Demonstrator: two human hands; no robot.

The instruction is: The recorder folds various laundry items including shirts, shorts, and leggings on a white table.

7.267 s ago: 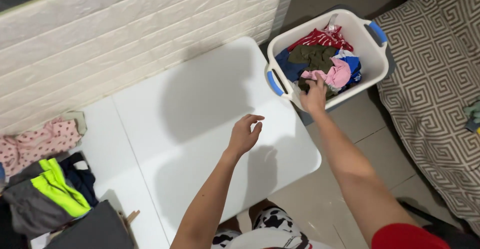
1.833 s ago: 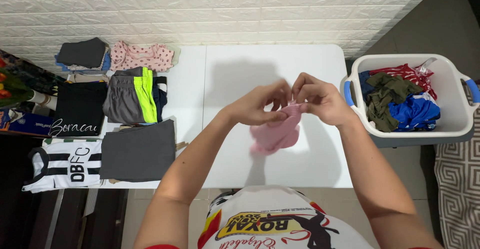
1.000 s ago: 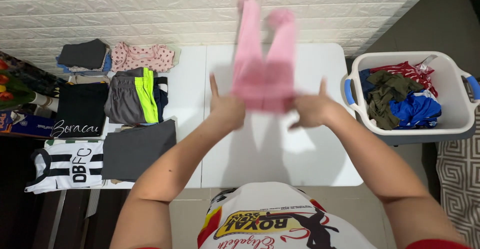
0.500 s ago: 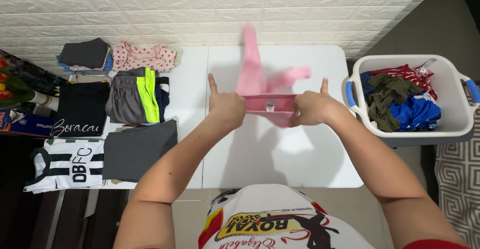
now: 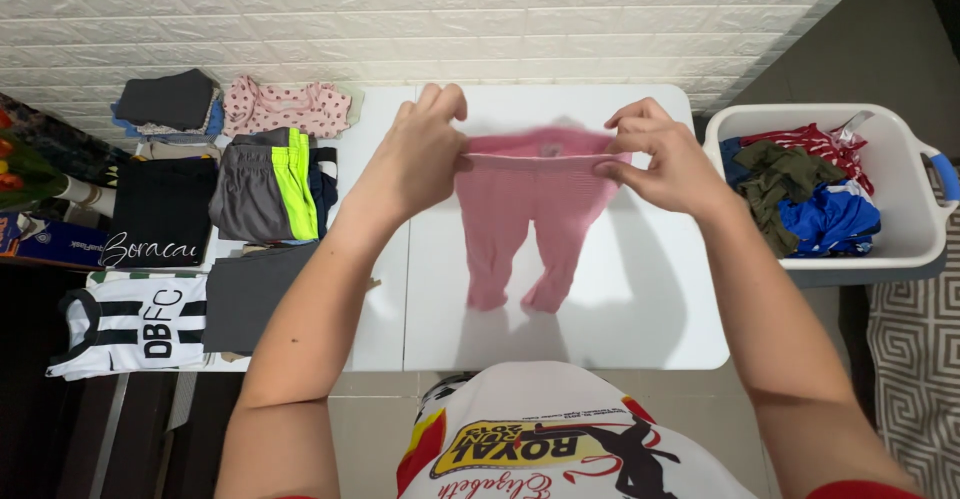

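— Where were the small pink leggings [image 5: 528, 214]?

— Held up over the white table [image 5: 640, 299], waistband level and stretched, both legs hanging down toward the person.

— And the grip?

— The left hand [image 5: 420, 154] was pinched shut on the waistband's left corner, the right hand [image 5: 660, 159] pinched shut on its right corner.

— What lay around them?

— To the right, just off the table's end, stood a white laundry basket [image 5: 900, 249] holding a heap of unfolded clothes [image 5: 800, 194]. On the table's left part lay folded things: grey shorts with a neon stripe [image 5: 265, 184], a pink dotted top [image 5: 285, 109], a black-and-white striped jersey [image 5: 130, 324].
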